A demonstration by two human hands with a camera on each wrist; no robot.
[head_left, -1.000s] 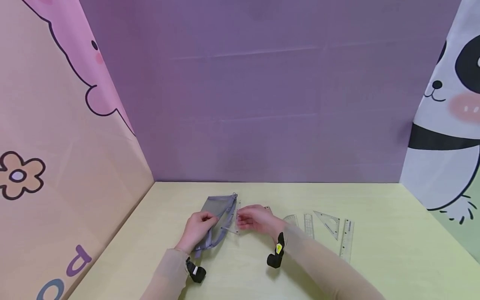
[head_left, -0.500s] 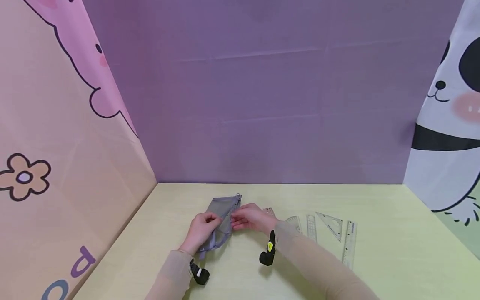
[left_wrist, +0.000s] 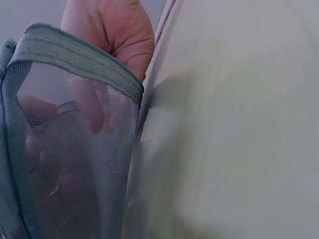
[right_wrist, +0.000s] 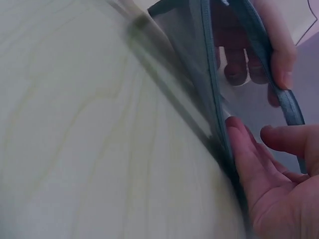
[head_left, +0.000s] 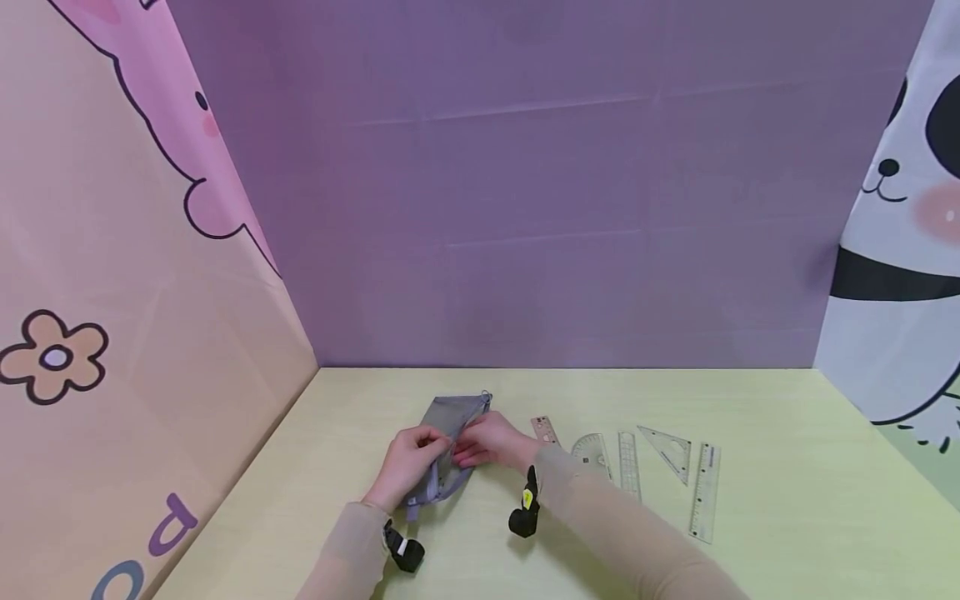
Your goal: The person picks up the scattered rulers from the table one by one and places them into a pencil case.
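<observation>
A grey-purple mesh zip pouch (head_left: 452,411) stands tilted over the table, its mouth toward the right. My left hand (head_left: 411,462) pinches one edge of the mouth between thumb and fingers. From the right, my right hand (head_left: 497,440) reaches into the mouth. In the right wrist view its thumb and straight fingers (right_wrist: 244,154) stand apart inside the rim, with nothing visible between them. Through the mesh in the left wrist view, those fingertips show below the zip band (left_wrist: 75,57). A faint glint shows lower down behind the mesh; what makes it is unclear.
Right of the pouch lie a small pinkish ruler (head_left: 544,429), a clear protractor (head_left: 591,452), a narrow clear ruler (head_left: 628,462), a clear set square (head_left: 670,452) and a longer clear ruler (head_left: 705,492). A purple backdrop (head_left: 562,250) rises behind the table.
A second ago my right hand held a clear set square beside the pouch mouth. It has moved left into the pouch, and the set square is out of sight. My left hand keeps its pinch.
</observation>
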